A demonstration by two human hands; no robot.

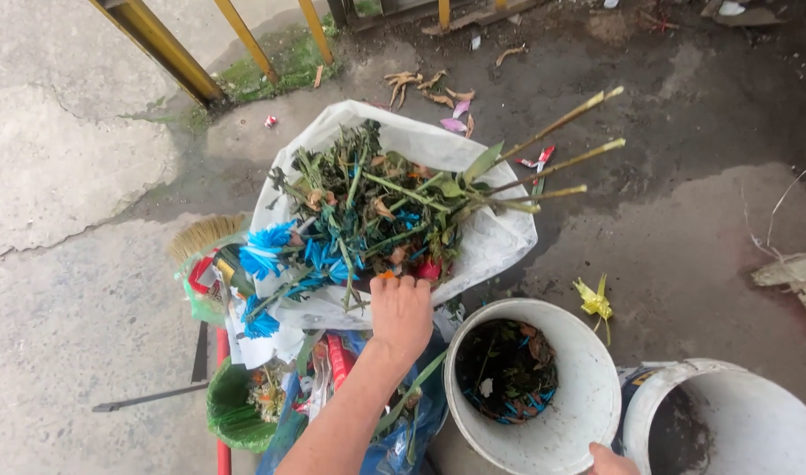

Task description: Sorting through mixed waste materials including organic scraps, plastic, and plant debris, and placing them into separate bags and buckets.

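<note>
Head view: the left hand [401, 312] presses down, fingers curled, on the bundle of wilted stems and blue flowers [368, 215] in the white sack [500, 237]. The right hand [610, 460], mostly cropped, touches the white bucket's rim [588, 422]; its grip cannot be told. Clearing flower waste seems in hand; lifting the bundle calls for a firm grasp.

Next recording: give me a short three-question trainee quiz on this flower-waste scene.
1. True or false: the left hand rests on the flower waste in the white bag.
2. Which hand touches the white bucket rim? A left, B right.
3. The flowers at the bag's left edge are what colour?

Key: 1 true. 2 B, the right hand at the lower rim. 3 blue.
</note>
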